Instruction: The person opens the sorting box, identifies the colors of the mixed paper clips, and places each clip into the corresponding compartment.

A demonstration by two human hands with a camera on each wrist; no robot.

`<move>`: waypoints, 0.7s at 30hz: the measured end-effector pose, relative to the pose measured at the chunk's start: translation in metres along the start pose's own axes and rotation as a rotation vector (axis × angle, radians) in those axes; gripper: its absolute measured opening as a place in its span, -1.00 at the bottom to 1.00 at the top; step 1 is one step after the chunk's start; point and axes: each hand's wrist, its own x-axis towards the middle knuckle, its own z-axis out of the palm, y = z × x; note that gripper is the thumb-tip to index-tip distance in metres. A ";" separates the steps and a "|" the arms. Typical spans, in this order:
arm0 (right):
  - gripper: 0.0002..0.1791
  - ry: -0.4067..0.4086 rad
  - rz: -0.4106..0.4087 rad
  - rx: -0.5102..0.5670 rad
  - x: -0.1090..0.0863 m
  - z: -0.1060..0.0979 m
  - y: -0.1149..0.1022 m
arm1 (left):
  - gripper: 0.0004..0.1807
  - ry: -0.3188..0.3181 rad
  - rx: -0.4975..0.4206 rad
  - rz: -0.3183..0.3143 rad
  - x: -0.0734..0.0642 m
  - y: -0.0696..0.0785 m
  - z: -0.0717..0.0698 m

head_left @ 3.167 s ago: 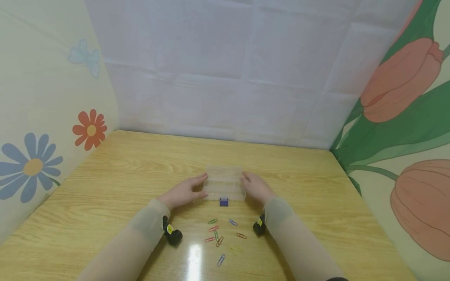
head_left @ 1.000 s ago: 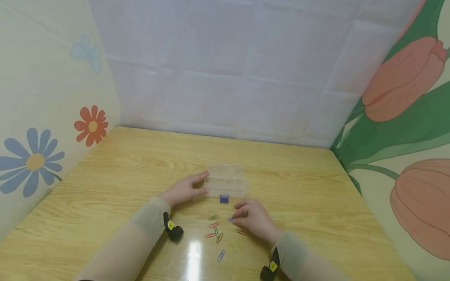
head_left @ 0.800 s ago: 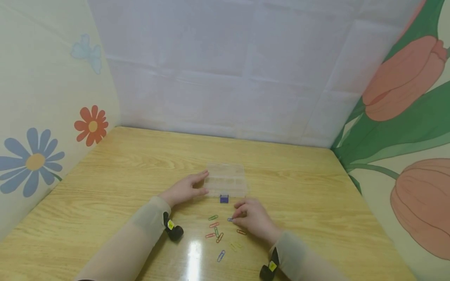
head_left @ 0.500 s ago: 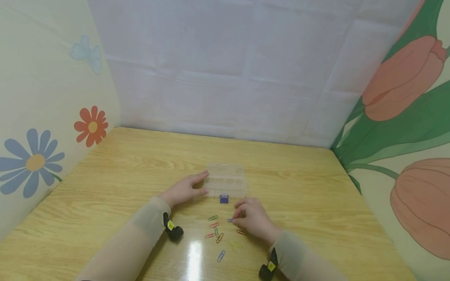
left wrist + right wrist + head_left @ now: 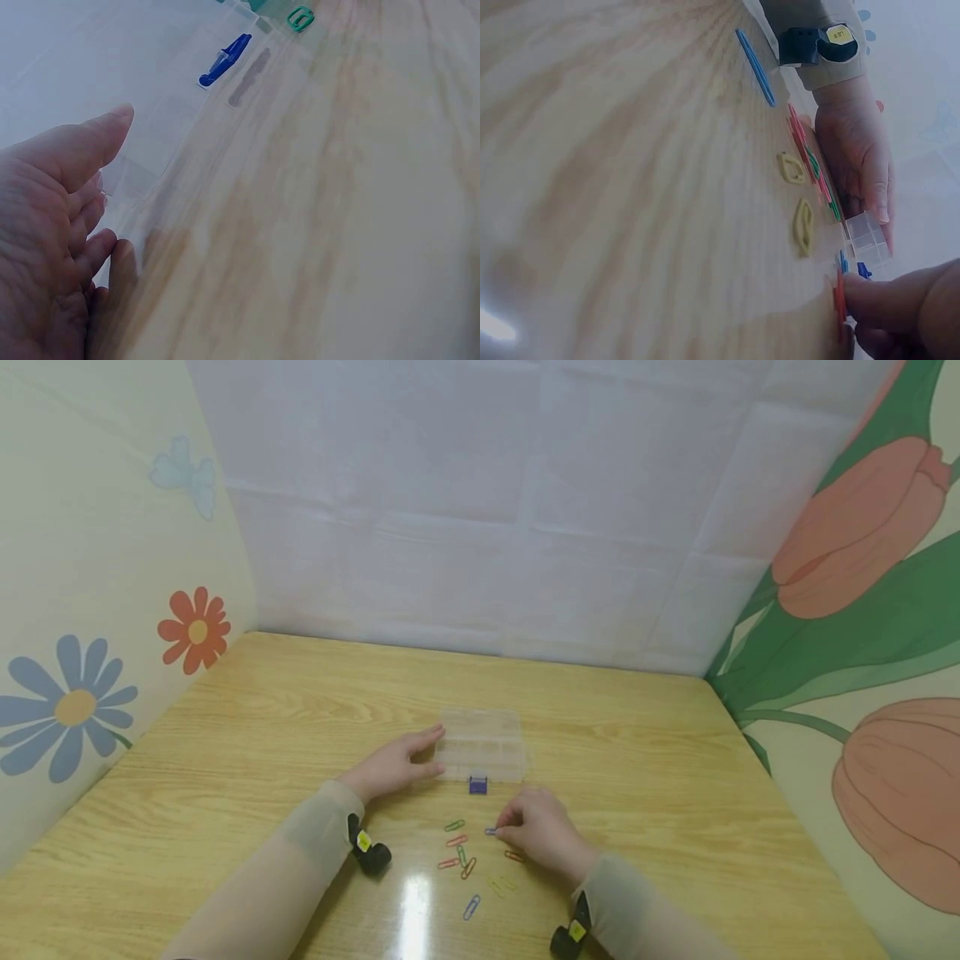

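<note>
A clear plastic box (image 5: 480,752) with divided compartments and a blue latch (image 5: 477,785) at its front lies on the table. My left hand (image 5: 393,766) rests against the box's left side, thumb and fingers apart and relaxed. In front of the box's right corner, my right hand (image 5: 543,833) pinches a blue paper clip (image 5: 491,832) between thumb and fingers, low at the tabletop. The fingers cover part of that clip. Seen from the right wrist, the thumb (image 5: 885,300) is beside the blue clip and a red clip (image 5: 841,296).
Loose paper clips lie in front of the box: green (image 5: 454,825), pink (image 5: 456,841), yellow (image 5: 497,886), and another blue clip (image 5: 472,907) nearest the person. A red clip (image 5: 513,856) lies just under the right hand. Printed cloth hangs around the wooden table (image 5: 315,693).
My right hand has left the box's right side and come toward the person, down to the blue paper clip, which it now pinches. The left hand stays at the box.
</note>
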 end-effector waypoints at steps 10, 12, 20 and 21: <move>-0.86 -0.041 0.009 0.044 0.000 0.000 -0.001 | -0.18 0.000 0.009 0.001 0.001 -0.001 0.000; -0.85 -0.053 -0.002 0.048 0.000 0.000 -0.001 | -0.17 0.001 0.014 -0.001 0.001 -0.002 0.000; -0.84 -0.082 -0.026 0.087 0.001 -0.001 0.000 | -0.17 0.002 0.013 -0.007 0.001 -0.002 0.000; -0.84 -0.086 -0.020 0.098 0.001 -0.002 0.000 | -0.17 0.003 0.013 -0.006 0.001 -0.002 0.001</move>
